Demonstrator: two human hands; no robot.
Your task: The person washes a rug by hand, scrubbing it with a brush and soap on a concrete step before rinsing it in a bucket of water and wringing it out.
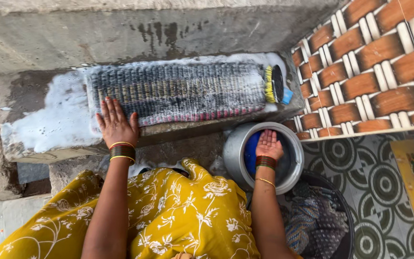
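Note:
A dark striped cloth (178,91) lies spread flat and soapy on a stone slab (29,153). My left hand (116,123) presses flat on the cloth's near left corner, fingers apart. My right hand (269,144) is cupped palm-up inside a metal pot (293,168), above something blue (251,151) in it. A scrub brush (274,84) with yellow bristles rests at the cloth's right end.
White foam (58,120) covers the slab's left part. A dark tub (343,230) with wet patterned clothes sits at lower right. A woven orange-and-white surface (374,67) fills the upper right above a patterned floor (370,168). My yellow flowered garment (178,216) covers my lap.

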